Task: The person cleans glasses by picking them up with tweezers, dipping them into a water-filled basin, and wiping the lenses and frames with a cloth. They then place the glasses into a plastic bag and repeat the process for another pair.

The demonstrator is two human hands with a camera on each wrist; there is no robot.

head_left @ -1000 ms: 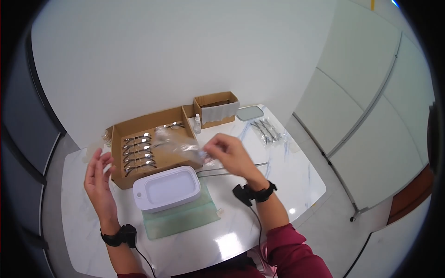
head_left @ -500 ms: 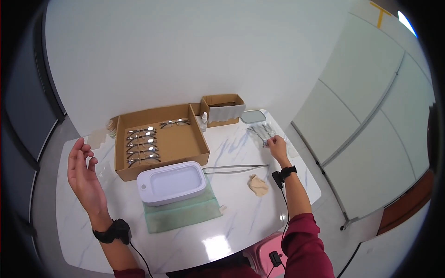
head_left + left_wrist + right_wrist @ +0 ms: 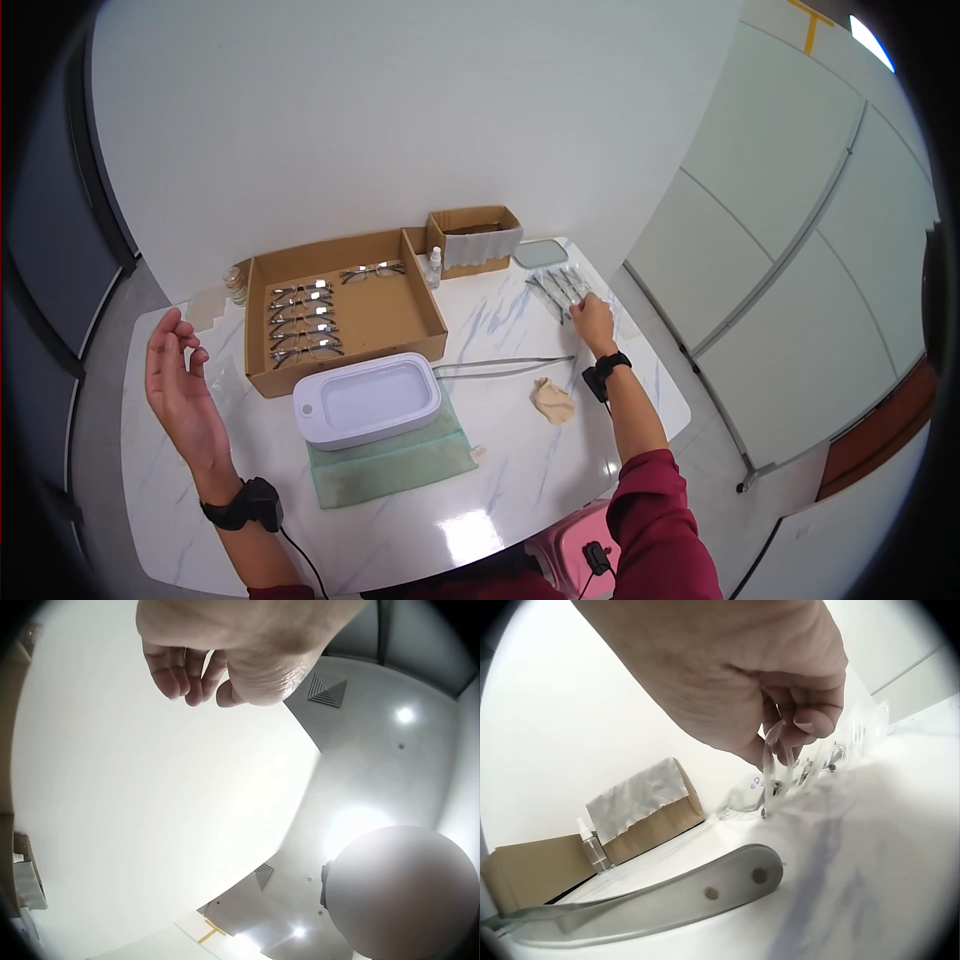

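Note:
My right hand (image 3: 594, 324) is at the right side of the table, its thumb and fingers pinching the edge of a clear plastic bag (image 3: 773, 761). Beside it lie several bagged eyeglasses (image 3: 553, 290) in a row. On the left, my left hand (image 3: 186, 390) is raised over the table with relaxed fingers and nothing in it. Several unbagged eyeglasses (image 3: 305, 322) stand in a column in the cardboard tray (image 3: 395, 325), with one more pair (image 3: 372, 271) near its back wall.
In front of the tray, a white cleaner basin (image 3: 366, 400) sits on a green cloth (image 3: 395, 475). Tweezers (image 3: 510, 368) and a beige crumpled cloth (image 3: 553, 400) lie to its right. Farther back are a spray bottle (image 3: 435, 268), a small cardboard box (image 3: 480, 262) and a grey-green tray (image 3: 540, 254).
My right hand has moved from beside the cardboard tray, where it held a clear plastic bag, to the bagged eyeglasses on the right. My left hand has shifted left.

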